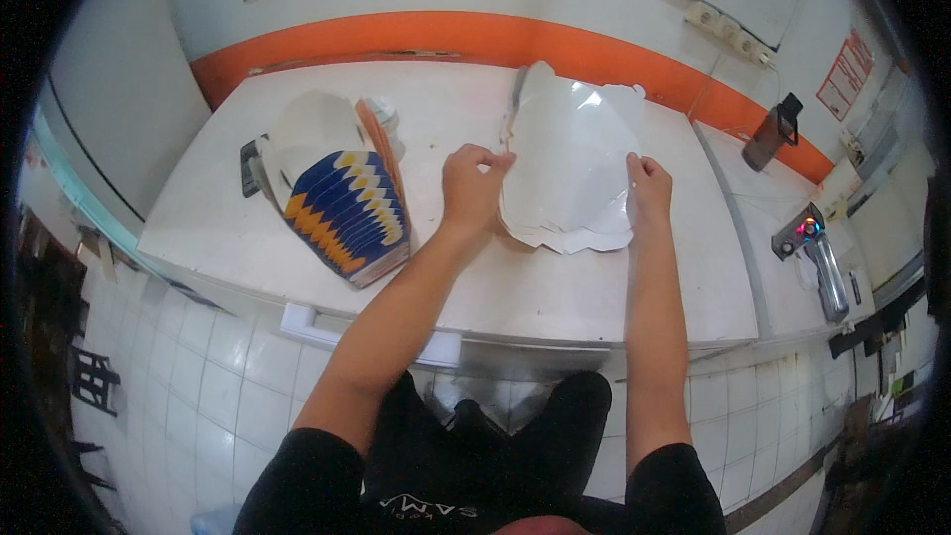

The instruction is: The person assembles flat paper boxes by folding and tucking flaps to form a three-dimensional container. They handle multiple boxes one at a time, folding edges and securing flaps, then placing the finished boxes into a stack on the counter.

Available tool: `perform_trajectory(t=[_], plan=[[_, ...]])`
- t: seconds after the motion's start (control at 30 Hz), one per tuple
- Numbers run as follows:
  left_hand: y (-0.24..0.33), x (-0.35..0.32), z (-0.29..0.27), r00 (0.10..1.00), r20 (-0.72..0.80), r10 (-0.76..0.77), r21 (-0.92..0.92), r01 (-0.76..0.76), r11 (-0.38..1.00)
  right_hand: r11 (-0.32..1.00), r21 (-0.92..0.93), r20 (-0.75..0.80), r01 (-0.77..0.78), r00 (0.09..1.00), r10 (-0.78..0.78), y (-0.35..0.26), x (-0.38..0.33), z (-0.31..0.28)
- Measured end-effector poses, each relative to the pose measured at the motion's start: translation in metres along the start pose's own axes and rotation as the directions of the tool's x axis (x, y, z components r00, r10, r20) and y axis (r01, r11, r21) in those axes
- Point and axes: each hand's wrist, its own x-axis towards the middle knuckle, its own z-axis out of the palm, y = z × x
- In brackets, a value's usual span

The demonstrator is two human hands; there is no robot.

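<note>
A stack of white, curved flat sheets [570, 154] lies on the white table [555, 287], right of centre. My left hand [472, 183] pinches the stack's left edge with thumb and fingers. On the right edge, my right hand [648, 188] grips the same stack. To the left lies a fanned pile of blue, orange and white printed sheets [347, 213], apart from both hands.
More white sheets [312, 124] and a dark small object [249, 166] lie behind the printed pile. A handheld tool with a lit tip [817, 253] and a dark bottle [774, 131] sit on the right counter. An orange stripe runs along the wall.
</note>
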Motion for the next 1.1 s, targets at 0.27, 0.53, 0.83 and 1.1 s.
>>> perform_trajectory(t=[0.27,0.53,0.83,1.1], plan=[[0.012,-0.003,-0.006,0.961,-0.126,0.245,0.285,-0.201,0.937,0.999,0.048,-0.142,-0.022,0.990,0.029,-0.024,-0.004,-0.005],[0.024,-0.004,-0.016,0.873,0.099,0.477,0.141,-0.487,0.862,0.937,0.339,0.034,0.084,0.994,-0.101,-0.052,-0.022,0.011],[0.015,-0.022,-0.007,0.942,0.174,0.286,-0.423,-0.191,0.886,0.674,0.733,0.570,-0.091,0.622,-0.537,-0.065,-0.087,0.075],[0.031,-0.027,-0.003,0.956,0.279,0.084,-0.434,0.048,0.900,0.892,0.167,0.385,0.420,0.805,-0.451,-0.090,-0.100,0.087]])
